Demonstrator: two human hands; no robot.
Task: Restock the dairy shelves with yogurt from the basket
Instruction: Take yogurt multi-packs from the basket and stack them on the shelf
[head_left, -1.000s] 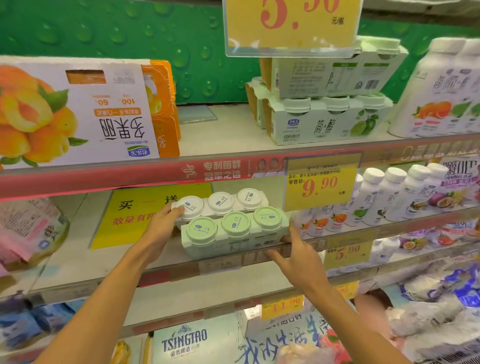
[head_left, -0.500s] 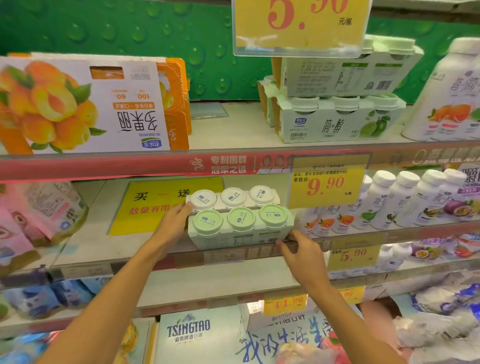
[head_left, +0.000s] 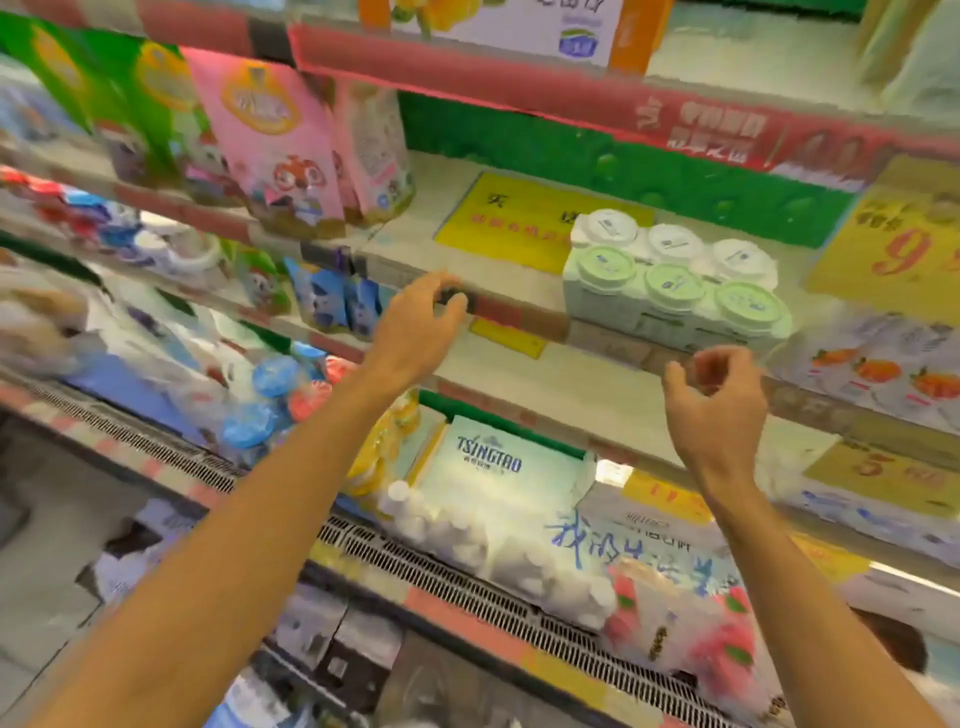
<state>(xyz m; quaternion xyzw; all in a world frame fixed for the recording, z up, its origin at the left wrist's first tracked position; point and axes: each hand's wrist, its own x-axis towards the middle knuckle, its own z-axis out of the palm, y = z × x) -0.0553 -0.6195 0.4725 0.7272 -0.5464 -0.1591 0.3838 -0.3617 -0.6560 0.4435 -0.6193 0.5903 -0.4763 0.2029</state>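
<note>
Head view: yogurt six-pack (head_left: 675, 283) sits on the shelf edge (head_left: 519, 317), both grips empty, left hand (head_left: 415, 332) and right hand (head_left: 714, 410) loosely curled beside it; next, likely the basket.

bare shelf (head_left: 415, 249) left of yogurt pack (head_left: 670, 283)

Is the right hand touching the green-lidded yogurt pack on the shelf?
Apart. The head view shows the right hand below and in front of the yogurt pack, with shelf edge visible between them.
</note>
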